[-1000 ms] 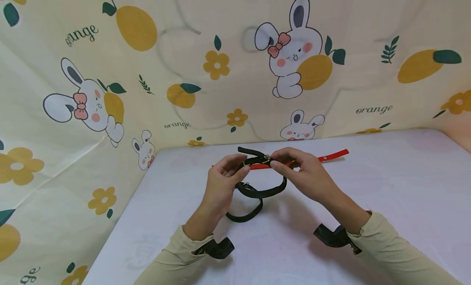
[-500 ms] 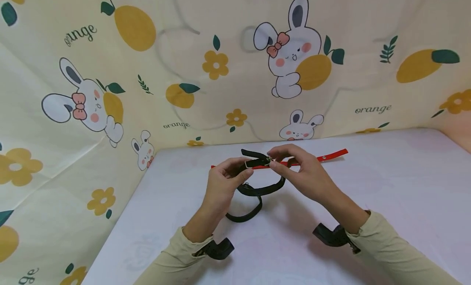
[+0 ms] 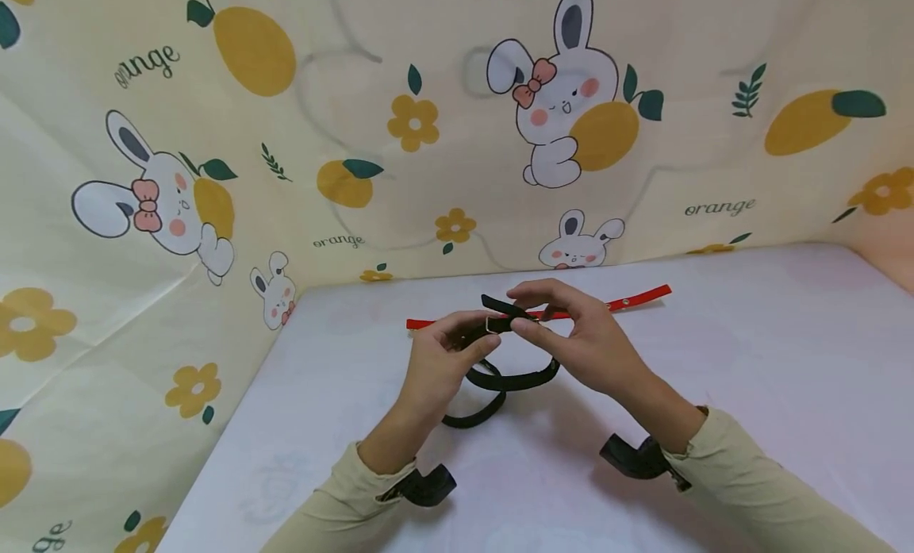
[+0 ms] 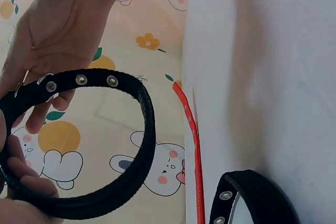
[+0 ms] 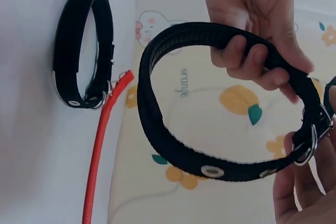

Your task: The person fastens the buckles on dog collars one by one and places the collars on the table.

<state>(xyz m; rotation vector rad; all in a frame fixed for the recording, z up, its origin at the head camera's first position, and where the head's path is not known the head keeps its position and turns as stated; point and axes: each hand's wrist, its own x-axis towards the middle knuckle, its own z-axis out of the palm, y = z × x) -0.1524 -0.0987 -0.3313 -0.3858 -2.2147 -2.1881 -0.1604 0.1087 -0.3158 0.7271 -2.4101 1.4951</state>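
A black collar (image 3: 524, 381), bent into a loop with metal eyelets, hangs between both hands above the table. My left hand (image 3: 435, 366) grips the strap on the left, thumb against it; in the right wrist view its fingers (image 5: 239, 51) curl round the band. At the metal buckle (image 5: 324, 119) and ring (image 5: 310, 145), my right hand (image 3: 593, 343) pinches the collar between thumb and fingers. The strap's free end (image 3: 496, 303) sticks out toward the upper left over the buckle. Fingertips partly cover the buckle in the head view.
Behind the hands a red strap (image 3: 639, 298) with eyelets lies across the white table (image 3: 321, 458). A second black collar (image 3: 474, 420), closed in a loop, stands below the held one. A printed curtain (image 3: 428, 164) rises at the back and left.
The left hand has shifted slightly right, closer to the right hand. The right fingers have moved left over the buckle, hiding more of it. The collar's free end has shifted right too.
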